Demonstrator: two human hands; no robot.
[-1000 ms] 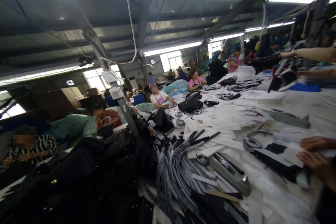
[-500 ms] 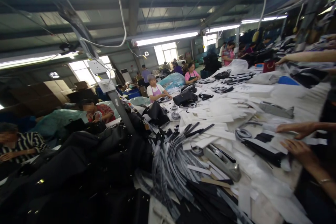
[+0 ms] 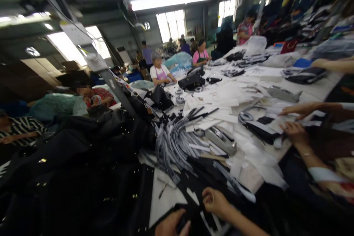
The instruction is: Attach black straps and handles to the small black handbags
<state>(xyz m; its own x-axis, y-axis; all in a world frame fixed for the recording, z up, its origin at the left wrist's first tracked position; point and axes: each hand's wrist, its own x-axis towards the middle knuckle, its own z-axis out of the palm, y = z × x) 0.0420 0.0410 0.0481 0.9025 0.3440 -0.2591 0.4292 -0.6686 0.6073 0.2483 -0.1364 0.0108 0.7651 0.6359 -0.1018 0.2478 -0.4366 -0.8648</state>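
Observation:
My left hand (image 3: 172, 225) shows at the bottom edge, its fingers closed on a flat black piece (image 3: 190, 221) lying on a white sheet (image 3: 166, 199). My right hand (image 3: 215, 202) is just to the right of it, with its fingers curled together over the same black material. What the right hand's fingers pinch is too blurred to make out. Black strips (image 3: 210, 171) and a fan of grey strips (image 3: 171, 143) lie just beyond both hands.
A heap of black bags (image 3: 83, 162) fills the left. A co-worker's two hands (image 3: 294, 131) rest on white and black pieces at the right. White pieces (image 3: 229, 99), tape rolls (image 3: 245, 117) and a grey tool (image 3: 221, 141) cover the long table. Several people sit along its far side.
The view has tipped down and swung right. My two hands have come into view at the bottom edge; they were out of sight before. The co-worker's hands stay on the pieces at right.

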